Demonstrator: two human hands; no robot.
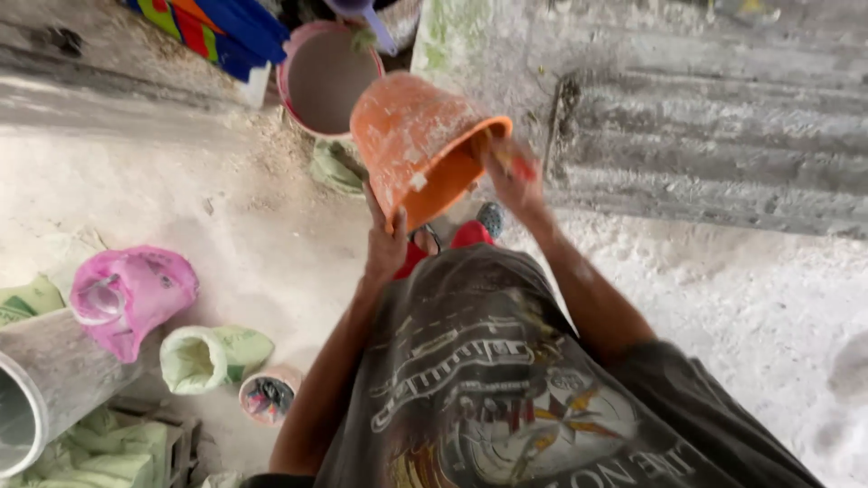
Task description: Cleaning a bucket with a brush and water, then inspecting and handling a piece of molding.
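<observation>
My left hand (384, 246) grips the powder-smeared orange plastic bucket (418, 145), tilted mouth-right; my right hand (514, 173) works a red-handled tool at its rim. Beyond it, a pink bucket (324, 79) holds grey-brown mix.

An orange bucket (418, 145) is showing white smears. A pink tub (325, 79) is holding grey-brown fill. A pink bag (136, 294) is lying beside a pale green sack (212, 357). A dark grey shirt (506, 389) is carrying a faded print.
</observation>
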